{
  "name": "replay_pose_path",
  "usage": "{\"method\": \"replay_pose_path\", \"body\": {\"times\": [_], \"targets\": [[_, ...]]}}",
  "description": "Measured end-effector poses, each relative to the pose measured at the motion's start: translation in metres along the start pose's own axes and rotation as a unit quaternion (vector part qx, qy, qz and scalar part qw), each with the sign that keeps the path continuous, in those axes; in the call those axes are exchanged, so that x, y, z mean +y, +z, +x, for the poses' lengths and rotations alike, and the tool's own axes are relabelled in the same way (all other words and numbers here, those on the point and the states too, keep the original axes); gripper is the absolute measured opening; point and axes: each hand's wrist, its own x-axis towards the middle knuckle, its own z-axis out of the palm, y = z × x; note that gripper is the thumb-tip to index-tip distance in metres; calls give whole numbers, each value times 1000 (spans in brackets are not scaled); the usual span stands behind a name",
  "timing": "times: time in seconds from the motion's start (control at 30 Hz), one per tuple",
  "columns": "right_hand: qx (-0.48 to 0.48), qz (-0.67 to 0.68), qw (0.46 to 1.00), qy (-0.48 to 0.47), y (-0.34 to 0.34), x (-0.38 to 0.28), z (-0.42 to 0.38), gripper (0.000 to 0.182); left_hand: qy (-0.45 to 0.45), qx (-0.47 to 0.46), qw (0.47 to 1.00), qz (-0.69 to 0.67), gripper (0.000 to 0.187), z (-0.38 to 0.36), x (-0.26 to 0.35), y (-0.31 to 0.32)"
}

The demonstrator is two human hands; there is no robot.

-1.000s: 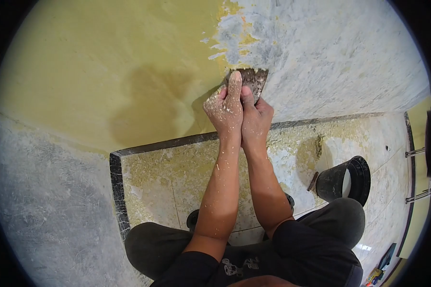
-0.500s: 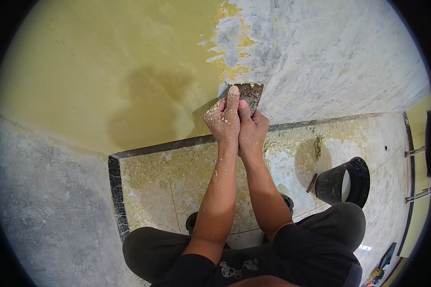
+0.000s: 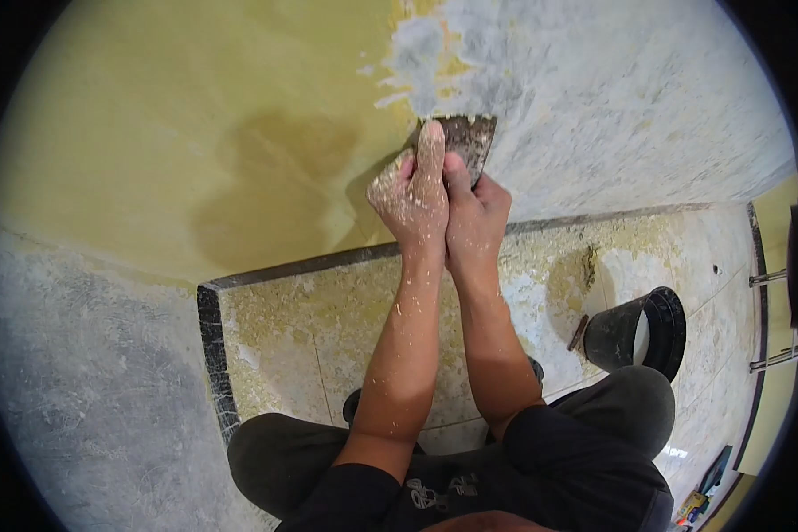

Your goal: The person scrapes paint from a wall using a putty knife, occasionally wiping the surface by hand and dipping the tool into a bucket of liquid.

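My left hand, dusted with pale flakes, is closed on a wide scraper, its thumb stretched up along the blade's left side. Pressed beside it, my right hand is wrapped round the same tool, thumb on the lower blade. The handle is hidden by my hands. The blade's top edge, lined with flakes, rests against the wall where yellow paint meets a bare grey-white area. Ragged yellow patches show just above the blade.
Yellowish flakes litter the tiled floor along the dark skirting. A black bucket stands on the right, with a small brown piece beside it. A grey wall is at left. Colourful items lie at lower right.
Both hands and the scraper have moved up the wall. The yellow patches just above the blade's earlier place are now scraped off or covered by it.
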Motion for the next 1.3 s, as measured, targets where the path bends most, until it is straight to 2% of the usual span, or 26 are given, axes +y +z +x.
{"method": "replay_pose_path", "body": {"times": [0.03, 0.1, 0.2, 0.3, 0.43, 0.57, 0.73, 0.8, 0.93, 1.1, 1.2, 1.3], "targets": [[0, 5, 1000, -9, 3, -1, 2, 41, 25, 3, 1000, 8, 47, 2, 2, 1], [-6, 68, 997, 26, 5, 12, -4, 40, 1, -6, 1000, 15, 46, -2, 4, -3], [-25, 107, 993, 38, 4, 27, -10, 35, -55, 12, 994, -92, 30, -6, -19, -9], [-34, 134, 990, 41, 2, 31, -14, 32, -34, -9, 999, -22, 28, -7, -28, -14], [-44, 106, 992, 51, -2, 27, -11, 30, -50, -7, 998, -43, 30, -8, -26, -11], [-38, 109, 993, 23, 0, 30, -11, 30, -68, -6, 996, -64, 32, -5, -23, -11], [-19, 84, 996, 3, -1, 34, -9, 30, -49, 13, 999, 2, 35, -6, -17, -9], [-2, 22, 999, -30, -3, 30, -9, 31, -50, 25, 998, 0, 37, -7, -18, -5], [-8, 38, 999, -10, -1, 26, -8, 30, -53, 52, 997, -31, 39, -7, -14, 0], [-14, 17, 998, -55, 3, 5, -1, 30, -32, 46, 998, -11, 40, 0, 5, 1], [-14, 38, 999, -33, 5, -8, -3, 32, -34, 55, 997, -31, 40, 2, 4, 2], [-12, 34, 999, -26, 2, 12, -4, 34, -34, 57, 998, -24, 41, -4, -5, 0]]}}
